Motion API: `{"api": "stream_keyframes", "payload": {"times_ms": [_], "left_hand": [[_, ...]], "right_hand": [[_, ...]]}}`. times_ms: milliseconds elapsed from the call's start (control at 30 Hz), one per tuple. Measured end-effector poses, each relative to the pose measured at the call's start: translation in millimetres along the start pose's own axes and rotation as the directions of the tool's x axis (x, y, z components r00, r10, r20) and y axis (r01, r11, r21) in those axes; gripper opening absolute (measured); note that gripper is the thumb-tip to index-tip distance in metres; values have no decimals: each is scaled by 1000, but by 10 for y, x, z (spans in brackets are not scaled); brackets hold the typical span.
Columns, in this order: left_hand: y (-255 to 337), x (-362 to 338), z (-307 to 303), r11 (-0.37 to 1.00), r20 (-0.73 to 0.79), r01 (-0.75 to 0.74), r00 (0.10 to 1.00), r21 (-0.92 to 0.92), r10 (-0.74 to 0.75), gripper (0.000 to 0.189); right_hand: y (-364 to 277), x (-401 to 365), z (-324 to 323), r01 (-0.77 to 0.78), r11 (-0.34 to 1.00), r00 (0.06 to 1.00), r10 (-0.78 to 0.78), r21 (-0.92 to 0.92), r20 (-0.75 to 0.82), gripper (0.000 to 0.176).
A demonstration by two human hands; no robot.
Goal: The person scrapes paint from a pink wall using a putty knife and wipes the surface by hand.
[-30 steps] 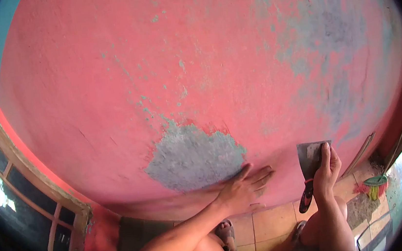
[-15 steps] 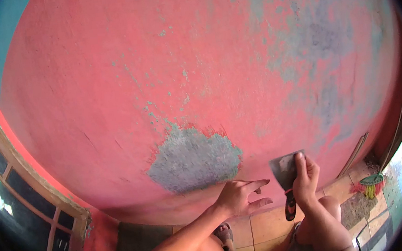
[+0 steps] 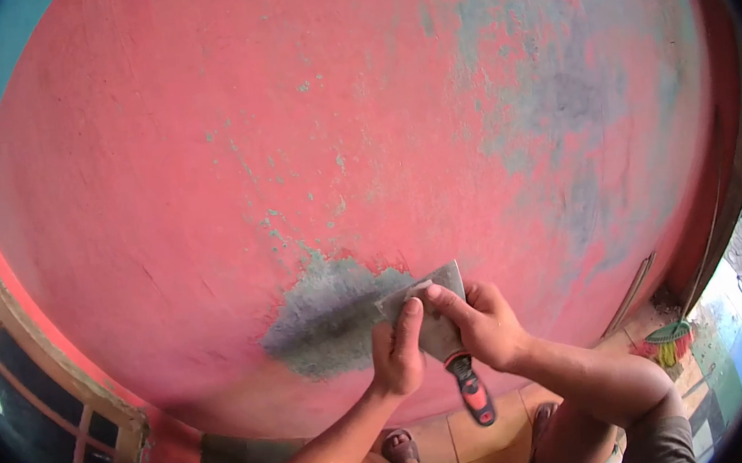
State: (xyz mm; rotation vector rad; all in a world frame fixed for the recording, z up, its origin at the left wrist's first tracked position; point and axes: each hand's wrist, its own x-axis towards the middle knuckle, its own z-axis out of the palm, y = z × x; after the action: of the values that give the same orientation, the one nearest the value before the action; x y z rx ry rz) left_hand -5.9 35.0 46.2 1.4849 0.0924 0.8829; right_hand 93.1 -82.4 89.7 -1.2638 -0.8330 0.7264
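Observation:
A scraper (image 3: 441, 334) with a wide metal blade and a black and red handle is held in front of the wall, its handle hanging down. My right hand (image 3: 486, 321) grips the right side of the blade, thumb on its face. My left hand (image 3: 400, 348) is closed at the blade's left edge, its thumb pressed near the top. Behind the blade and to its left is a bare grey patch (image 3: 322, 320) in the pink wall (image 3: 178, 206), partly covered by the hands and blade.
A window frame (image 3: 43, 379) curves along the left. Thin sticks (image 3: 633, 294) lean at the wall's lower right, near a red, green and yellow broom head (image 3: 668, 345). My sandalled feet stand on the tiled floor (image 3: 483, 441).
The scraper has moved left, in front of the grey patch. My left hand has risen from open beside it to close on the blade's edge. The view has shifted slightly.

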Motion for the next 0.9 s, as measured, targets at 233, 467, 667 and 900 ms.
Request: {"api": "stream_keyframes", "payload": {"times_ms": [233,467,667,900], "left_hand": [[-368,-206,-241,985,180,165,972,-59,-152,42],[-398,-149,-260,966,110,241,962,98,-251,45],[-405,-140,-290,968,74,238,967,82,-244,48],[-384,-137,-293,976,28,219,975,-5,-218,60]], "right_hand": [[481,-61,-17,17,990,999,-23,-141,-38,47],[573,78,-24,-21,973,999,9,-230,-53,44],[620,115,-40,4,995,1000,-3,-95,16,43],[721,52,5,-13,1000,995,13,-7,97,41]]}}
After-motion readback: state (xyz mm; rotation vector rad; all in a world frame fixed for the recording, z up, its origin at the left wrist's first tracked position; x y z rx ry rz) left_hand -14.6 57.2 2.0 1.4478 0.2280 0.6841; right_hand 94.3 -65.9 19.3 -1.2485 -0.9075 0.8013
